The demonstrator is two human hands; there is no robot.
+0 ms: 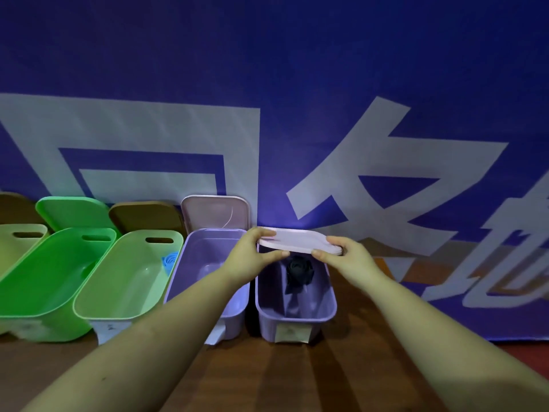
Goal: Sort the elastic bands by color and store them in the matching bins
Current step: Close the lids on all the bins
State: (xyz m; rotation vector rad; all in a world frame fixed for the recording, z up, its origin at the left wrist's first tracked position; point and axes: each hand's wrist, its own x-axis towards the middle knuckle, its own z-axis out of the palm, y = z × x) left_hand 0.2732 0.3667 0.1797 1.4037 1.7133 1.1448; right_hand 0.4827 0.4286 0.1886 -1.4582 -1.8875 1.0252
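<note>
I see both hands gripping a pale lid point(298, 241), left hand point(255, 253) and right hand point(344, 257) at opposite ends. Just under it, black bands point(298, 270) lie in the purple bin point(297, 315).

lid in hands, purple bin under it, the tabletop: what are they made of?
Lid: looks like rigid moulded plastic, pale pink, matte; thin, flat, with rounded corners and a raised edge lip.
Purple bin: likely the same kind of plastic, smooth with a slight sheen; one-piece walls, rolled rim.
Tabletop: wood or wood-look laminate, judging by the brown plank-like grain bands; I cannot tell which.
</note>
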